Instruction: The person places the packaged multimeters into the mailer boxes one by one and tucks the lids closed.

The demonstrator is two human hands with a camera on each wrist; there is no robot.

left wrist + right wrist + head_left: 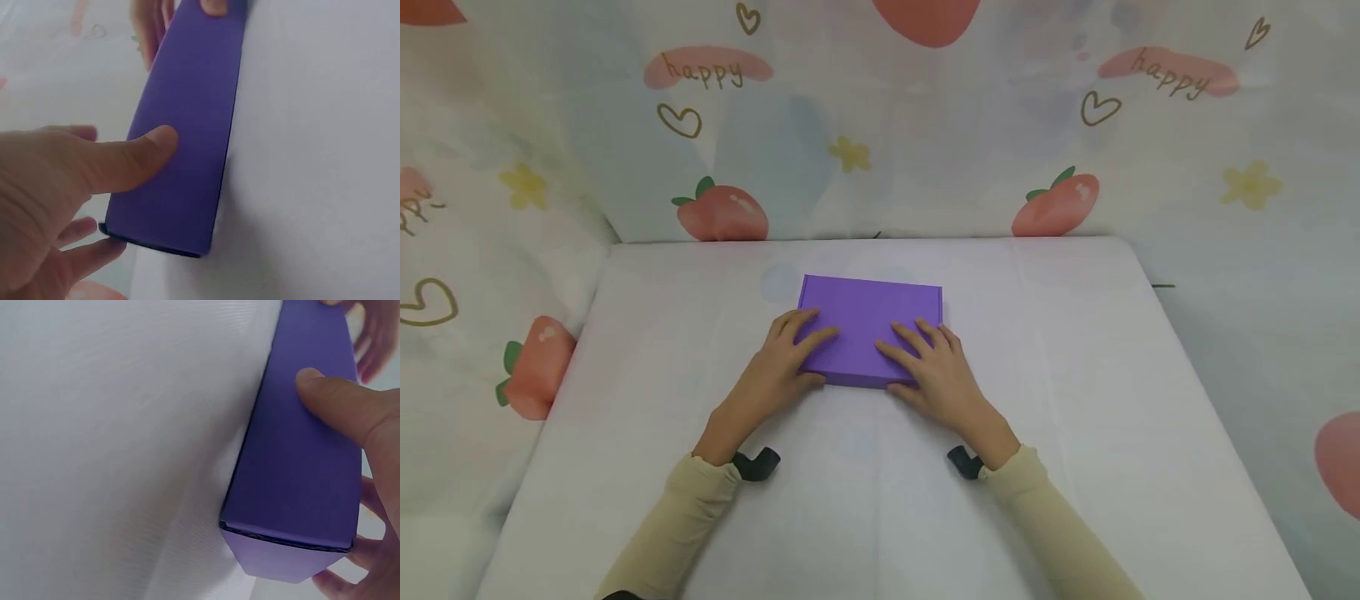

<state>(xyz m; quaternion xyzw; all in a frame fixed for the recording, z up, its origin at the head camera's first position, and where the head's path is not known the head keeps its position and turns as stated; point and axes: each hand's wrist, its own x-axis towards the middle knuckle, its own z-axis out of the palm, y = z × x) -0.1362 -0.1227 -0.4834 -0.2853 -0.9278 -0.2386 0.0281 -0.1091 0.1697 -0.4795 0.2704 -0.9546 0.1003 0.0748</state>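
Note:
A flat purple cardboard box [868,312] lies on the white-covered table with its lid down. My left hand [777,364] holds its near left corner, fingers spread over the lid and left end. In the left wrist view, the left thumb [140,159] presses against the box's front side. At the near right corner, my right hand [945,372] holds the box with several fingers spread on the lid. Its thumb [334,400] rests on the front side in the right wrist view, where a dark seam runs along the box's end edge.
White cloth covers the table [865,492]. Behind it and to its left hangs a printed curtain [925,125] with strawberries, hearts and flowers. A dark curved strap piece [760,465] sits at the left wrist, and a similar dark piece [964,463] at the right.

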